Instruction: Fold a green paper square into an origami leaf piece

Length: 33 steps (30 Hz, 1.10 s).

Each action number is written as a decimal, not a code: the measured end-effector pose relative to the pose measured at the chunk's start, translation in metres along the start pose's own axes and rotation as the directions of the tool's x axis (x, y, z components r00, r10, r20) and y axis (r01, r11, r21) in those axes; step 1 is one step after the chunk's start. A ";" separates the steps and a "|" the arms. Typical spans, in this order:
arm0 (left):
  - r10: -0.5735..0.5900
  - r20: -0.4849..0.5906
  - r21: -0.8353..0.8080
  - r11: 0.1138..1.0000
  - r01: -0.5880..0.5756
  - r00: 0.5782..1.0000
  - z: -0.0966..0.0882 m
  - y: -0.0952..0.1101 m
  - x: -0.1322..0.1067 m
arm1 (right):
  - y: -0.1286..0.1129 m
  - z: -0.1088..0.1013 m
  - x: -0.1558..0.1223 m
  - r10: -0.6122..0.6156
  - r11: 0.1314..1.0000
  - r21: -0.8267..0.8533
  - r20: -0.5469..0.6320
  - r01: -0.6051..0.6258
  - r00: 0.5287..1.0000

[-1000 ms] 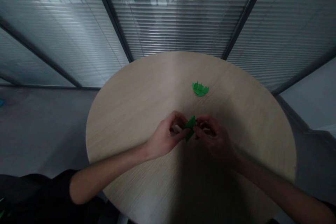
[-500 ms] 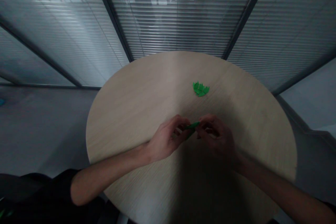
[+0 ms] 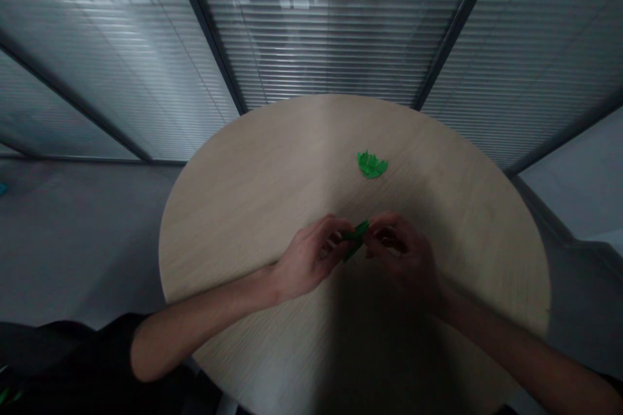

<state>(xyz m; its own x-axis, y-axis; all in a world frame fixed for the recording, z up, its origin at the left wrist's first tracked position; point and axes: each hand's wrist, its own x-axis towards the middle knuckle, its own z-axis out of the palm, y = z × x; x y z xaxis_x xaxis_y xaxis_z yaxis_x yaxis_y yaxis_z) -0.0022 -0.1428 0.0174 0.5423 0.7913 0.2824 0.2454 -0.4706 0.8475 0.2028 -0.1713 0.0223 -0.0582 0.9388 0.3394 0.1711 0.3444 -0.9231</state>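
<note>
1. Note first that the green folded piece (image 3: 355,240) has turned since the earlier frame: it showed nearly edge-on, and now shows more of its face, with one end angled down and to your left.
2. Progress, as visible: the piece remains in your hands. A separate cluster of green pieces (image 3: 372,165) lies on the table (image 3: 452,188), well apart from both hands, toward the far edge.
3. Your left hand (image 3: 311,256) is curled, not spread, and pinches the piece's left side.
4. Your right hand (image 3: 402,259) is also curled and pinches the right side; shadow hides the exact finger placement.
5. Position: the piece sits between your hands, over the table's middle.
</note>
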 end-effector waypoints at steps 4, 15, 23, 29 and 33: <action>0.010 -0.006 -0.002 1.000 -0.010 1.000 -0.001 0.003 0.000 | 0.002 -0.001 -0.001 -0.038 0.999 -0.016 0.032 0.038 0.999; 0.002 -0.012 0.005 1.000 -0.002 1.000 0.001 0.002 0.004 | 0.003 -0.006 -0.002 -0.189 0.973 -0.128 0.026 0.191 0.982; 0.195 -0.108 0.085 0.979 -0.186 0.975 0.000 0.000 0.003 | 0.002 -0.003 -0.002 -0.130 0.987 -0.095 0.019 0.131 0.991; 0.273 -0.153 0.138 0.958 -0.253 0.950 0.000 0.000 0.004 | 0.005 -0.003 -0.002 -0.194 0.970 -0.125 0.103 0.207 0.975; 0.271 -0.140 0.141 0.957 -0.252 0.952 0.000 0.000 0.003 | 0.007 -0.003 -0.002 -0.234 0.962 -0.109 0.133 0.249 0.963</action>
<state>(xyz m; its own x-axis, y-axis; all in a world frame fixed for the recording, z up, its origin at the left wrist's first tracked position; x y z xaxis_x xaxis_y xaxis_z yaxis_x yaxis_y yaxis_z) -0.0007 -0.1405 0.0183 0.4701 0.6808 0.5618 0.2118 -0.7049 0.6770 0.2075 -0.1712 0.0154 -0.2274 0.8241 0.5188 0.2573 0.5647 -0.7842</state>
